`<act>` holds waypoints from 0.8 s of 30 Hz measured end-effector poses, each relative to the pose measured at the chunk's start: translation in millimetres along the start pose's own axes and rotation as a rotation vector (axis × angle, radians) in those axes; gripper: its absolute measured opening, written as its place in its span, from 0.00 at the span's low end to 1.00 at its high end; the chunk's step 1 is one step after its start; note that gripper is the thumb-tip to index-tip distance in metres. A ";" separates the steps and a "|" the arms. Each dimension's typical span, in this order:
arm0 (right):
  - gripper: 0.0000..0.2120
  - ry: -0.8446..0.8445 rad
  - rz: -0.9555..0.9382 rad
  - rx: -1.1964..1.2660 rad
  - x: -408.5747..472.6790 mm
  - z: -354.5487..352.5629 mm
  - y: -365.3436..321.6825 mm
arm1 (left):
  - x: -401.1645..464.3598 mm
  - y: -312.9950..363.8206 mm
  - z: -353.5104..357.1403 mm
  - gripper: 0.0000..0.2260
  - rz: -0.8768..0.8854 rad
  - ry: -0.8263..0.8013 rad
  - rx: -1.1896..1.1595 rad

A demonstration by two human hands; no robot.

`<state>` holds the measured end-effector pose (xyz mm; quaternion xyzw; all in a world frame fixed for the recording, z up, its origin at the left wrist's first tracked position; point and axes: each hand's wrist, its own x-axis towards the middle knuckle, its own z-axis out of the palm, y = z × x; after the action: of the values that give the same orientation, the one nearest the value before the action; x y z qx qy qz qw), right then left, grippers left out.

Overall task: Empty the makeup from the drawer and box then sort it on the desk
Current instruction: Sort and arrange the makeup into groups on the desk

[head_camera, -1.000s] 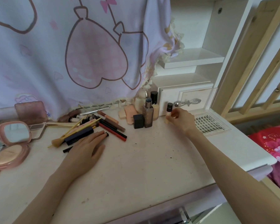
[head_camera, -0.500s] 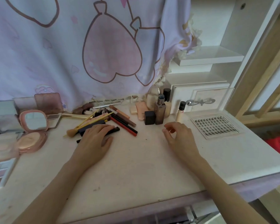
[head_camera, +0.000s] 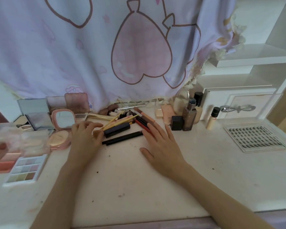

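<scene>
- the white desk (head_camera: 139, 187) spans the lower view, with a lilac curtain (head_camera: 56, 47) printed with pink hearts hanging along its back edge.
- at the back right, a white box with a clear front and a silver bow handle (head_camera: 238, 108) stands on the desk; its front looks closed.
- a clear tray of false lashes (head_camera: 254, 138) lies flat at the right, in front of that box.
- the left side holds flat cases: an eyeshadow palette (head_camera: 26, 169) near the front edge, a blush palette (head_camera: 5, 161) touching it on the left, and a pink compact (head_camera: 63, 128) standing open with its mirror up.
- the left hand (head_camera: 86, 139) rests beside the compact, fingers bent loosely at the left end of a pile of pencils and brushes (head_camera: 125, 124); whether it grips anything cannot be told.
- the right hand (head_camera: 162, 146) lies flat on the desk, fingers straight and spread, holding nothing, its fingertips touching the right end of the pile.
- bottles stand grouped between the pile and the box: a brown foundation bottle (head_camera: 189, 118), a black cube-shaped case (head_camera: 177, 123) just beside it, and a small concealer tube (head_camera: 212, 119) with a black cap a little apart on the right.
</scene>
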<state>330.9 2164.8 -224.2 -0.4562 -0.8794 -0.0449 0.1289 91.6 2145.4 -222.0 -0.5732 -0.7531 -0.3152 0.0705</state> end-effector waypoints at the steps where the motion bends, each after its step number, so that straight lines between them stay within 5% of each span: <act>1: 0.30 -0.040 -0.017 0.013 2.8 0.8 0.6 | -0.5 1.9 2.1 0.08 0.038 -0.007 0.007; 5: 0.28 -0.186 0.004 0.068 9.3 3.6 2.0 | 2.1 16.7 6.3 0.10 0.134 -0.045 0.047; 12: 0.29 -0.203 0.012 0.089 9.0 4.3 0.8 | 9.3 19.6 13.3 0.13 0.120 -0.106 0.110; 17: 0.36 -0.015 -0.021 0.138 7.4 5.5 0.6 | 6.7 21.1 19.2 0.12 0.136 -0.161 0.134; 24: 0.27 0.261 0.067 0.391 6.0 0.8 -0.5 | -6.3 27.3 11.3 0.10 0.403 -0.038 -0.079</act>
<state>327.1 2169.4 -223.4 -0.4417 -0.8316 0.0720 0.3289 121.4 2150.4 -223.2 -0.7206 -0.6112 -0.3131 0.0955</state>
